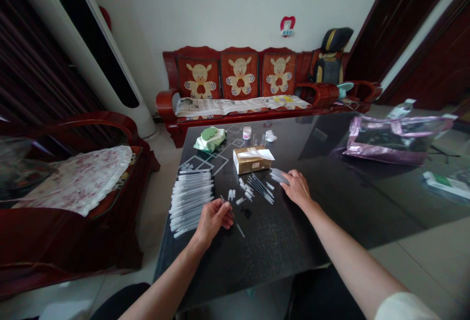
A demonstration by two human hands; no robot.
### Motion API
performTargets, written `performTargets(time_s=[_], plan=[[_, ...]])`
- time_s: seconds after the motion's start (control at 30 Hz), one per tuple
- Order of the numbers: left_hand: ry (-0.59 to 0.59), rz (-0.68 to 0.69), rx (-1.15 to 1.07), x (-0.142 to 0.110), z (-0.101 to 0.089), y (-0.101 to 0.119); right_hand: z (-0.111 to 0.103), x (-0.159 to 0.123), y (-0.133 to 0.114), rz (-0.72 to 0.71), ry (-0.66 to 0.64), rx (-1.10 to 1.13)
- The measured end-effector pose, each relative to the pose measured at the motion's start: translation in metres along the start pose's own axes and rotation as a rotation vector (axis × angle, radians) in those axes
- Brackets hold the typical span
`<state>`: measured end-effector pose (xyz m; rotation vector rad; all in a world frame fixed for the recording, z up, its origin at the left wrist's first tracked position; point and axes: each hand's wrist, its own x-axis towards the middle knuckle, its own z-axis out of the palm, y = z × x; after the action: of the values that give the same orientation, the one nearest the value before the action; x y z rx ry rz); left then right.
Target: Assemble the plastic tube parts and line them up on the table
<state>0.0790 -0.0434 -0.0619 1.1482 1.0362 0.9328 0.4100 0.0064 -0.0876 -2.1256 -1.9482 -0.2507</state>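
Note:
My left hand (216,216) is closed, with a thin stick like a pen refill pinched between thumb and fingers. Right beside it, a row of translucent white pens (191,197) lies side by side. My right hand (296,187) reaches out with fingers extended over a small pile of clear pen barrels (278,175), touching them; its thumb is mostly hidden. Between my hands are a fan of thin dark refills (261,187), several white caps (246,190), and small black bits (245,211). One short thin rod (240,231) lies nearer to me.
Behind the parts stand a tissue box (253,160), a green wipes pack (210,138), a small white jar (246,133) and a crumpled tissue (270,136). A purple-trimmed bag (389,156) occupies the right of the black table (286,246). Beyond is a wooden sofa (240,107).

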Motion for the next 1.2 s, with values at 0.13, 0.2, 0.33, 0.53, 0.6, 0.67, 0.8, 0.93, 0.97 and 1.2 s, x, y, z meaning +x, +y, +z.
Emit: performTargets(time_s=[0.13,0.2,0.33,0.53,0.6,0.67,0.8,0.93,0.97,1.2], plan=[[-0.006,0.013,0.000,0.000,0.000,0.000,0.000,0.000,-0.004,0.052,-0.027,-0.011],[-0.007,0.011,-0.001,0.001,0.000,-0.001,-0.001,-0.002,-0.009,0.052,-0.073,-0.023],[-0.008,0.004,0.000,0.000,0.001,0.000,-0.007,-0.010,-0.023,0.038,-0.079,-0.044],[-0.009,-0.001,0.015,-0.001,0.003,0.000,-0.015,-0.015,-0.029,0.022,-0.063,-0.008],[-0.008,0.000,0.012,-0.001,0.004,-0.001,-0.018,-0.014,-0.022,0.032,-0.059,-0.001],[-0.015,0.009,0.014,-0.002,0.004,-0.002,-0.019,-0.013,-0.013,0.055,-0.047,-0.012],[-0.030,0.029,0.024,-0.002,0.008,-0.003,-0.015,-0.014,-0.001,0.104,-0.053,-0.048],[-0.041,0.035,0.035,-0.001,0.010,-0.003,-0.010,-0.016,-0.002,0.117,-0.059,-0.070],[-0.040,0.035,0.040,-0.001,0.009,-0.003,-0.010,-0.016,-0.004,0.114,-0.057,-0.072],[-0.005,0.039,0.030,0.003,0.003,-0.002,-0.013,-0.011,-0.008,0.133,-0.024,-0.059]])
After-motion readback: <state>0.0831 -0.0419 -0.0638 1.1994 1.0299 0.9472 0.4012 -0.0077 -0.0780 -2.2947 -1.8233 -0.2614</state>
